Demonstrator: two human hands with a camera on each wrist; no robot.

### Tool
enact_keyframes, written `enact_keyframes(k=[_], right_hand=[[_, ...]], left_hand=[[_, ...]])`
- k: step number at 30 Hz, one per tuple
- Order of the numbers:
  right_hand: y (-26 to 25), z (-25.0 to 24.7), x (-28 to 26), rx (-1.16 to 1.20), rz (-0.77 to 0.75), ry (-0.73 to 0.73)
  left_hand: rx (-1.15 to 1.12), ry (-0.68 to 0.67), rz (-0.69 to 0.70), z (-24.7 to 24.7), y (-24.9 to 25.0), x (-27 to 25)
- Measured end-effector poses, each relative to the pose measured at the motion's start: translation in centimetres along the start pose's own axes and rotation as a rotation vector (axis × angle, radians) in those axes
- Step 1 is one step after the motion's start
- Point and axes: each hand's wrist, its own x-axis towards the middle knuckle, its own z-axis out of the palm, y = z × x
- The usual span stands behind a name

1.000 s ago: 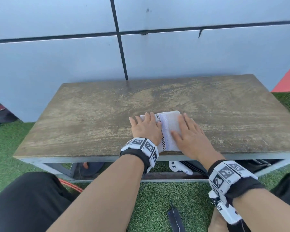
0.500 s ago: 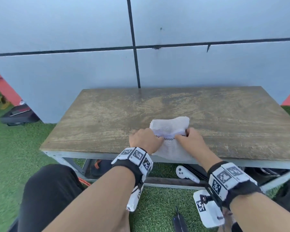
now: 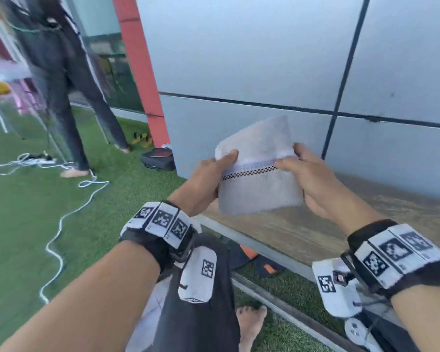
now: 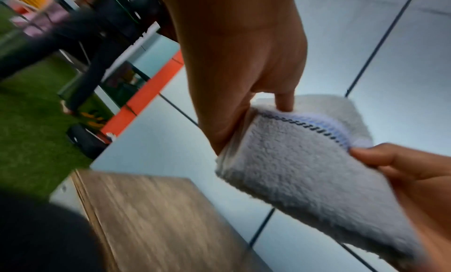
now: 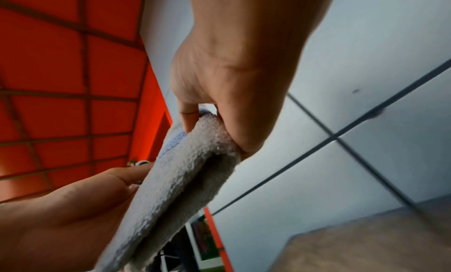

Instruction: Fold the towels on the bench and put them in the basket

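Folded towel (image 3: 259, 179) (seemingly unlabelled) between both hands (image 3: 261, 171)

The folded towel (image 3: 259, 171), pressed flat on the counter (image 3: 341, 224) a second ago under both hands, is now lifted clear above the counter's left end, the left hand (image 3: 208, 179) and right hand (image 3: 313, 179) pinching its opposite edges, with the view swung leftward.

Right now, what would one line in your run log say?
stage: carrying | towel: folded, lifted clear of bench | left hand: grips left edge | right hand: grips right edge | basket: not in view
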Motion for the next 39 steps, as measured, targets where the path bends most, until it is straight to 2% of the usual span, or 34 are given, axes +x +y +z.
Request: enact_keyframes(k=[1, 3, 6, 9, 13, 15, 20, 24, 26, 29, 33, 36, 39], right_hand=[[-0.4, 1.8, 0.9, -0.018, -0.005, -0.036], [-0.4, 5.4, 2.5, -0.114, -0.015, -0.116], [1.3, 10.4, 4.6, -0.311, -0.037, -0.212], [5.0, 14.2, 6.8, -0.426, -0.016, -0.294], [9.9, 17.1, 9.3, -0.547, 0.059, -0.561], [12.4, 18.1, 10.2, -0.575, 0.087, -0.605], [21.3, 21.4, 11.2, -0.682, 0.163, -0.705], [29.4, 24.5, 10.1, -0.777, 0.195, -0.695], [32.9, 25.8, 9.2, -0.843, 0.160, -0.710], [37.0, 27.1, 7.9, -1.049, 0.067, -0.806], [38.9, 28.1, 6.9, -1.296, -0.077, -0.855], [39.2, 28.5, 7.0, -1.373, -0.080, -0.920], [39.2, 28.9, 7.2, -1.385, -0.085, -0.910]], left_hand=[[0.014, 0.093, 0.021, -2.2, 0.7, -0.8], [0.037, 0.194, 0.043, -6.2, 1.3, -2.1], [0.065, 0.221, 0.006, -11.4, 0.0, -3.4], [0.059, 0.190, -0.097, -15.5, -4.1, -3.8], [0.006, 0.254, -0.229, -20.1, -12.0, -3.8], [-0.013, 0.270, -0.286, -21.4, -15.9, -3.6], [0.097, 0.310, -0.430, -23.6, -23.8, -2.4], [0.189, 0.315, -0.557, -25.3, -31.4, -2.9], [0.284, 0.325, -0.626, -25.7, -35.0, -3.1], [0.368, 0.343, -0.768, -25.6, -38.5, -3.2], [0.395, 0.356, -0.884, -24.8, -41.1, -2.8], [0.425, 0.369, -0.912, -24.2, -42.1, -2.0], [0.421, 0.428, -0.908, -23.8, -41.9, -1.3]])
